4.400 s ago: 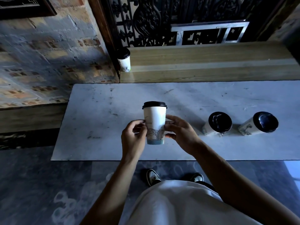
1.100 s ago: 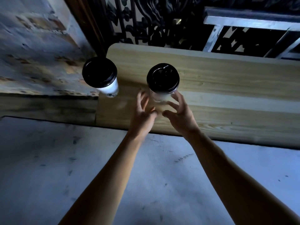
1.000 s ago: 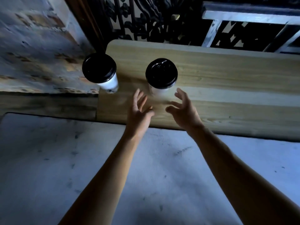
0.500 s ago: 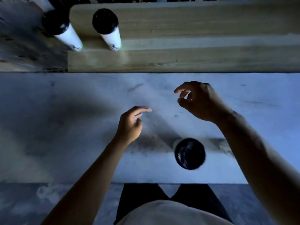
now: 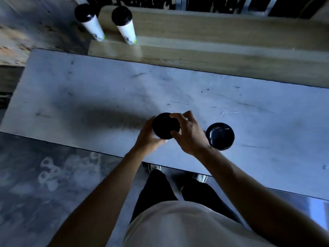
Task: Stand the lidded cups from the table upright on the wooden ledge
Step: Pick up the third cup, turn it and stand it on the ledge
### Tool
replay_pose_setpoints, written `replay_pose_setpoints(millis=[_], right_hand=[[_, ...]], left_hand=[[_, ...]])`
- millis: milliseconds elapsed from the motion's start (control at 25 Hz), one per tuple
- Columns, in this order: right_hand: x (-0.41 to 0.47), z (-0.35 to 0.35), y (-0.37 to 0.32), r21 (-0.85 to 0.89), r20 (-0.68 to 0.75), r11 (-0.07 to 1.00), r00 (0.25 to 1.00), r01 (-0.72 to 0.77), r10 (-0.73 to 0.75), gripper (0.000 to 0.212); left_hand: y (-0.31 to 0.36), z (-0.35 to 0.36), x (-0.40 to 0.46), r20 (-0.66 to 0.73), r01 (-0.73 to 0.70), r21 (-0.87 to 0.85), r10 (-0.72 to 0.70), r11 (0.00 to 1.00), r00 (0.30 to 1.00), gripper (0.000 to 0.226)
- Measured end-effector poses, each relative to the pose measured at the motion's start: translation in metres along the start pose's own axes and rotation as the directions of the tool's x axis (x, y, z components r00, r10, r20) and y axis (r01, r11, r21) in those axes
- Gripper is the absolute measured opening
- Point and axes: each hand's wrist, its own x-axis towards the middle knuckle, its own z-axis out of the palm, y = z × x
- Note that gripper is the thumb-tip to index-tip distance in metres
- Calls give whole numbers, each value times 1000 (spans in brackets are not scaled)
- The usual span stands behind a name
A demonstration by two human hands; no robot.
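Observation:
Two white cups with black lids stand upright at the left end of the wooden ledge (image 5: 213, 31): the left one (image 5: 90, 24) at the very corner, the second (image 5: 125, 26) just right of it. Near the front edge of the grey table (image 5: 89, 97), both hands close around a third lidded cup (image 5: 165, 125); only its black lid shows from above. My left hand (image 5: 148, 138) wraps its left side, my right hand (image 5: 188, 134) its right side. A fourth cup (image 5: 220, 136) sits on the table just right of my right wrist, black lid facing me.
Dark ornate metal grillwork (image 5: 195, 4) rises behind the ledge. A brick wall (image 5: 26, 29) runs along the left. My legs and shoes (image 5: 154, 169) stand on a patterned floor (image 5: 44, 175) below the table's front edge.
After letting go of the second cup on the ledge, both hands drew back to the table. Half a second ago they were open above it; now they clasp the third cup.

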Motion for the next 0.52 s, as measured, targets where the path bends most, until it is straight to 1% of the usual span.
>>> replay_pose_setpoints(millis=[80, 160, 240, 280, 320, 360, 400, 440, 520], right_hand=[[-3, -2, 4, 74, -19, 996, 998, -55, 56, 58], [-7, -4, 8, 109, -15, 988, 993, -113, 115, 57], [-10, -3, 7, 194, -5, 966, 985, -171, 175, 47], [-13, 0, 5, 302, -1, 931, 976, -206, 216, 41], [-16, 4, 0, 440, 5, 866, 965, -237, 262, 37], [-18, 9, -6, 574, 16, 775, 949, -266, 314, 39], [-18, 14, -15, 672, 33, 679, 928, -295, 370, 40], [-18, 21, -23, 728, 45, 608, 907, -317, 418, 36], [-16, 32, -35, 746, 37, 568, 873, -348, 486, 32]], left_hand=[[4, 0, -6, -6, -49, 103, 49, 993, 999, 67], [-2, -3, -16, 30, -93, 163, 89, 982, 996, 74], [-4, -12, -31, 26, -93, 191, 90, 977, 996, 79], [-3, -17, -37, 24, -105, 241, 102, 965, 994, 78], [-1, -22, -41, 19, -133, 315, 133, 940, 991, 77], [2, -26, -45, 11, -168, 389, 177, 906, 984, 76], [5, -30, -48, 6, -199, 454, 220, 869, 975, 76], [8, -33, -50, 7, -229, 510, 262, 829, 965, 80], [15, -36, -52, 25, -284, 606, 338, 743, 941, 87]])
